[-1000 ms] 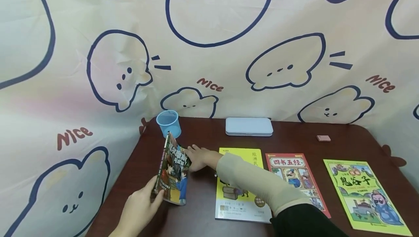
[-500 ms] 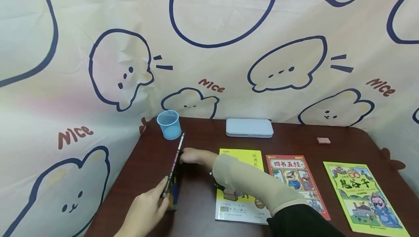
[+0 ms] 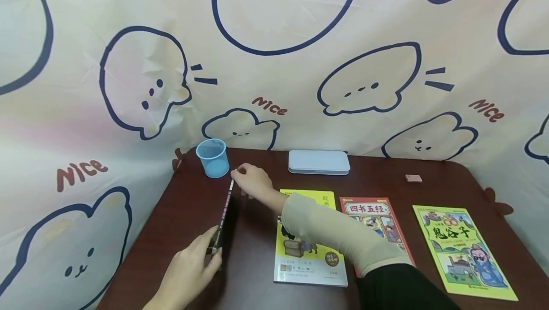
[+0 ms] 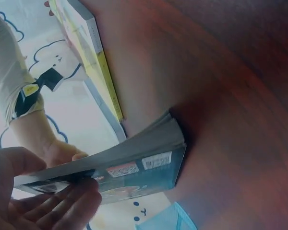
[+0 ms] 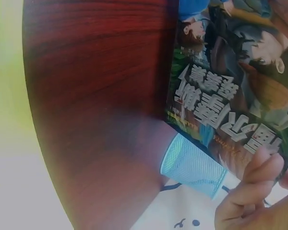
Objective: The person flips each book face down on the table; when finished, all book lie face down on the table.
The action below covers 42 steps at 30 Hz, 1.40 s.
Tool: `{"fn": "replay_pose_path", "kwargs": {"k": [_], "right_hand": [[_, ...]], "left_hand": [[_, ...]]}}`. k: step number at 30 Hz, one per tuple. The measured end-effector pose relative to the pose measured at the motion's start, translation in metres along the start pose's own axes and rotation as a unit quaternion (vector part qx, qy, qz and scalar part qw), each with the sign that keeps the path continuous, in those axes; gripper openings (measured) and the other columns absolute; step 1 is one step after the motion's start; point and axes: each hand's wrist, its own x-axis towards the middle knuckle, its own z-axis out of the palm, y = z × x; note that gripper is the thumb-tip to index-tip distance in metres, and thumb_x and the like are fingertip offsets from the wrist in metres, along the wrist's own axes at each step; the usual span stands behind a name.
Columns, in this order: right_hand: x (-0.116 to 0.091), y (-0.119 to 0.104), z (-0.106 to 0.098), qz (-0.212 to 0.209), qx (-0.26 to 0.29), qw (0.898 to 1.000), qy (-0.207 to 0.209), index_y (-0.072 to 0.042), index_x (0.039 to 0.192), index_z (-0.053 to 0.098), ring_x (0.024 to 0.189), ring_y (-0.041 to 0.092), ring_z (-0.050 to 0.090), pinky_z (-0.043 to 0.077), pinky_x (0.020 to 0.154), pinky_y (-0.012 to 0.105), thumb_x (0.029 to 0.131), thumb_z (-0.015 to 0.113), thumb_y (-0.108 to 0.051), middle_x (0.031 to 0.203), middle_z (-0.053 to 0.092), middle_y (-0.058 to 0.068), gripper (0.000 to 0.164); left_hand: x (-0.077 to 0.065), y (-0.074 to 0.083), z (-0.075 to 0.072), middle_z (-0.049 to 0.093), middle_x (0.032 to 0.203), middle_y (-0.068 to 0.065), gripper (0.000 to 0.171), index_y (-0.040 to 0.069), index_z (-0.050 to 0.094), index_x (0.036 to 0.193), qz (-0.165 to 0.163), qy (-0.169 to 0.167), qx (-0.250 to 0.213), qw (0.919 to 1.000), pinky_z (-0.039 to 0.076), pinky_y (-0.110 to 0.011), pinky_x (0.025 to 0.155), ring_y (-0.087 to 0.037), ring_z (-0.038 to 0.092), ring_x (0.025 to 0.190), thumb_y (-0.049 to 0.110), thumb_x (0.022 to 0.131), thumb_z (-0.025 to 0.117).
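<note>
Cloth (image 3: 240,79) printed with cartoon animals hangs behind the wooden table (image 3: 255,262), where I see a blue cup (image 3: 214,160) far left, a pale case (image 3: 319,161) at far centre, and a yellow book (image 3: 310,267), red book (image 3: 377,215) and green book (image 3: 465,253) lying rightward. On the left, near the cup, a dark-covered book (image 5: 230,72) is held upright; I watch the left hand (image 3: 188,265) pinch its near end while the right hand (image 3: 256,184) pinches its far corner.
</note>
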Motion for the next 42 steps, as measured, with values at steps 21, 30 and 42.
{"fn": "replay_pose_path", "kwargs": {"k": [21, 30, 42], "right_hand": [[0.002, 0.041, 0.000, -0.055, -0.130, 0.989, 0.036, -0.015, 0.114, 0.064, 0.070, 0.010, 0.054, 0.048, 0.066, 0.028, 0.087, 0.062, -0.030, 0.092, 0.067, -0.003, 0.031], [0.008, 0.064, 0.010, -0.045, -0.170, 0.984, -0.014, -0.010, 0.110, 0.062, 0.051, 0.012, 0.048, 0.039, 0.047, 0.025, 0.085, 0.062, -0.024, 0.065, 0.058, -0.001, 0.029], [0.020, 0.066, 0.016, -0.048, -0.226, 0.972, -0.045, -0.011, 0.110, 0.058, 0.061, 0.014, 0.055, 0.043, 0.053, 0.030, 0.090, 0.057, -0.025, 0.081, 0.062, 0.001, 0.024]], "left_hand": [[-0.002, 0.016, 0.025, 0.070, 0.077, 0.002, 0.042, 0.011, 0.068, 0.111, 0.004, -0.083, 0.064, 0.9944, 0.041, -0.024, 0.045, -0.008, 0.060, 0.059, 0.024, 0.071, 0.076], [-0.006, 0.014, 0.044, 0.068, 0.104, -0.005, 0.041, 0.012, 0.068, 0.108, -0.022, -0.236, 0.084, 0.9678, 0.053, -0.044, 0.073, -0.023, 0.064, 0.095, 0.034, 0.074, 0.076], [-0.009, -0.025, 0.036, 0.056, 0.123, -0.026, 0.047, 0.014, 0.069, 0.114, -0.060, -0.254, 0.089, 0.9613, 0.052, -0.051, 0.076, -0.042, 0.055, 0.112, 0.029, 0.071, 0.081]]}}
